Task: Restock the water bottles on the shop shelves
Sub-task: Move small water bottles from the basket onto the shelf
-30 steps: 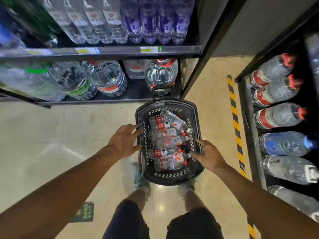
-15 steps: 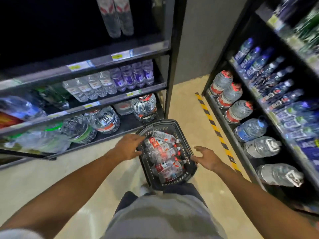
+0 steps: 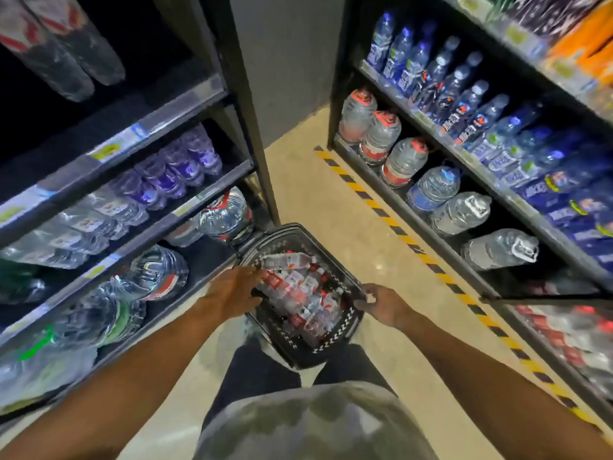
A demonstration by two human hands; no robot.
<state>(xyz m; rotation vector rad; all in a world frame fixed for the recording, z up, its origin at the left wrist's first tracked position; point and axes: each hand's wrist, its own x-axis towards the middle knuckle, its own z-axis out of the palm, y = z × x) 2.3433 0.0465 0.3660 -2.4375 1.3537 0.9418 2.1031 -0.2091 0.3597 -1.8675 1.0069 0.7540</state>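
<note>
The small red-label water bottles [image 3: 298,290] lie heaped loose in the black basket [image 3: 335,340] on the floor [image 3: 331,207] between 2 shelf units. Pulling 1 from the heap could roll others out, or tip the basket. The left hand [image 3: 232,292], at 9 o'clock of the heap, rests spread on it, gripping nothing clearly; the right hand [image 3: 381,302], at 3 o'clock, pinches the rim.

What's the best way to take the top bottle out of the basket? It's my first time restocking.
Take the top bottle around its clear middle, coming straight down from above. It lies on its side across the far end of the pile in the basket, nothing over it, so its full length is open to a wrapping hold. The left hand is nearest; the right hand is at the basket's rim.
</note>
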